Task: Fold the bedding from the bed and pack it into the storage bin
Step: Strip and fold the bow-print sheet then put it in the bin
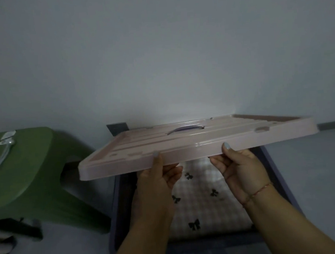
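A pink plastic lid (pixel 193 143) with a purple handle (pixel 184 129) on top hangs level above a purple storage bin (pixel 117 213). My left hand (pixel 158 179) and my right hand (pixel 239 167) each grip the lid's near edge, thumbs on the rim and fingers underneath. Inside the bin lies folded bedding (pixel 203 199), checked white with black bows. The lid hides the bin's far half.
A green plastic stool (pixel 27 172) stands to the left of the bin, with a cable and small items on its seat. A pale wall rises behind. Pale floor lies to the right of the bin.
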### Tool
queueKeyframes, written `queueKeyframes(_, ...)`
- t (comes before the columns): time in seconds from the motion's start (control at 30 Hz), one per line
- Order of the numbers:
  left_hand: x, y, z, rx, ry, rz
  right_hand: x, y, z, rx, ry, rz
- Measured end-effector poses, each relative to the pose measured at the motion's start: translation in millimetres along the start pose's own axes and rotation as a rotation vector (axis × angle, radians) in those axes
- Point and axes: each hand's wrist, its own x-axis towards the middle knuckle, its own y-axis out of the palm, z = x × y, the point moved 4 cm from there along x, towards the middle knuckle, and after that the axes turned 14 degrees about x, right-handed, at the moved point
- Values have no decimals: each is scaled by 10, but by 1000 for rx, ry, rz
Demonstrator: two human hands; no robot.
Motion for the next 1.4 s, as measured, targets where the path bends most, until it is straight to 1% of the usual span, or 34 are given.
queueKeyframes(0.1,-64,8,190,-38,30,-49,-47,-173,-27,21,-13,49)
queueKeyframes(0.17,-118,-32,343,-52,62,-111,-111,-300,-75,10,-7,88)
queueKeyframes(0.27,-213,-114,510,-17,90,-185,-270,-526,-192,4,12,112)
queueKeyframes(0.43,-456,-353,849,-42,51,-337,-600,-851,-404,5,68,100)
queueKeyframes(0.53,-529,-530,1091,-33,-51,-397,-718,-1075,-591,-16,150,60)
queueKeyframes(0.63,-562,-673,1328,32,-170,-329,-768,-1278,-760,-32,229,-10)
queueKeyframes(0.73,-571,-763,1535,116,-249,-273,-759,-1490,-836,-82,303,-108)
queueKeyframes(0.9,-598,-789,1726,201,-390,-232,-768,-1677,-810,-334,487,-210)
queueKeyframes(1.0,-633,-833,1746,273,-441,-238,-801,-1736,-774,-471,620,-207)
queueKeyframes(1.1,-699,-882,1743,326,-490,-255,-849,-1784,-746,-629,763,-157)
queueKeyframes(1.2,-814,-891,1770,422,-576,-210,-863,-1781,-714,-712,829,-95)
queueKeyframes(1.27,-816,-888,1711,495,-544,-197,-800,-1703,-665,-755,801,-43)
queueKeyframes(1.3,-765,-881,1634,547,-474,-208,-739,-1646,-634,-773,769,-18)
queueKeyframes(1.4,-468,-836,1329,825,-137,-282,-485,-1431,-546,-754,586,39)
